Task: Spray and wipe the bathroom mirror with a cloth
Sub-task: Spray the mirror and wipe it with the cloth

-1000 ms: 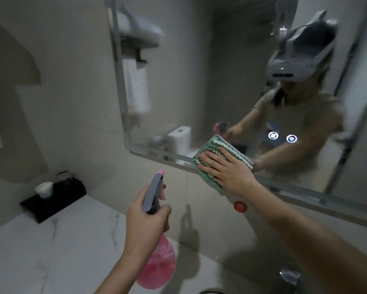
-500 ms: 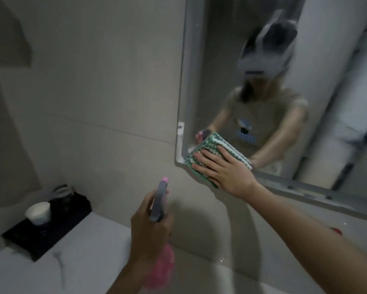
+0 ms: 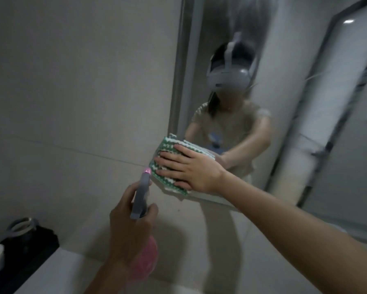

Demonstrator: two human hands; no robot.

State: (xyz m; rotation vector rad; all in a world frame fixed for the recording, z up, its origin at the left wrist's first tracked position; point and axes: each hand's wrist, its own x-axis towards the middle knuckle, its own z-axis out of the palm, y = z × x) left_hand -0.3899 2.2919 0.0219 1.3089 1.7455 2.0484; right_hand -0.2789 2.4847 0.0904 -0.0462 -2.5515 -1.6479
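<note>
against one mirror (image 3: 284,102), two hands: right (image 3: 191,170) presses one cloth (image 3: 167,158), left (image 3: 129,225) grips one bottle (image 3: 144,259).

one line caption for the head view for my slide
Right hand presses a green-and-white cloth on the mirror; left hand grips a pink spray bottle.

cloth (image 3: 169,154) on mirror (image 3: 284,102), bottle (image 3: 143,240) below-left
</note>
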